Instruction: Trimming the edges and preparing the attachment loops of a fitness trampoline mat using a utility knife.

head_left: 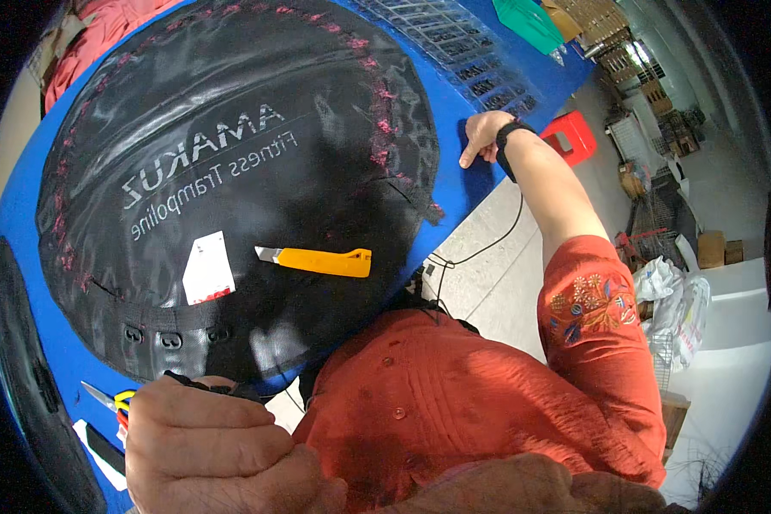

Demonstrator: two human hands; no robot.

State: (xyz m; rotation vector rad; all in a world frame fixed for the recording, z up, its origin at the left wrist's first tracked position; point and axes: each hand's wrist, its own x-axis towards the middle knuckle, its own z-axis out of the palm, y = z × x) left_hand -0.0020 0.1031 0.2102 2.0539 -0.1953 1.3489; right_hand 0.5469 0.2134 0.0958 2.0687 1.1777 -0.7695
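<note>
A round black trampoline mat (265, 197) with white lettering and pink stitching along its rim lies on a blue table (454, 193). On it rest a yellow utility knife (325, 261), its short blade out, and a white card (208, 270). Close in at the lower left, my left hand (218, 441) is closed into a fist. A dark piece (218, 387) shows at its upper edge; whether the fist holds it is unclear. My right hand (487, 137), with a black wristband, reaches to the table's right side, fingers curled and thumb pointing down. What lies inside them is hidden.
Scissors (111, 401) with yellow and red handles lie left of my fist. A clear compartment tray (471, 60) of small dark parts sits at the back, near a green object (527, 26). A red plastic stool (570, 137) stands beyond my right arm. Black cord (480, 248) hangs beside the table.
</note>
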